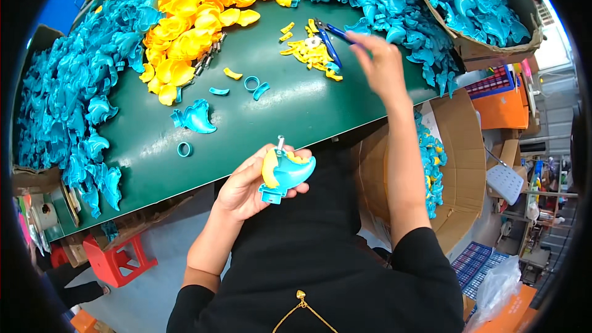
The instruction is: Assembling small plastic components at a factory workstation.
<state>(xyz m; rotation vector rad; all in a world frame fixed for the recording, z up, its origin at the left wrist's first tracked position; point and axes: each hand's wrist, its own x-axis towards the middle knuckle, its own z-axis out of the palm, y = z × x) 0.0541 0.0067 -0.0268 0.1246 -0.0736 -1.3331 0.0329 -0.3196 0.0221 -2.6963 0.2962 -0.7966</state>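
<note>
My left hand (242, 188) is closed around a curved teal and yellow plastic part (292, 171), held in front of my body above the floor side of the table edge. A small metal pin (280, 142) sticks up from the part's top. Farther right, my right hand (381, 65) reaches over the table, fingertips at the handle end of blue-handled pliers (332, 49). The pliers lie with their handles spread beside a small heap of yellow plastic pieces (308, 53). How firmly those fingertips grip is hard to see.
Teal parts (74, 98) pile up at left, and more fill a cardboard box (472, 6) at back right. Yellow shells (191, 15) and metal pins (208, 55) lie mid-table. Near me are a teal shell (196, 117) and rings (184, 149). An open carton (456, 142) stands right.
</note>
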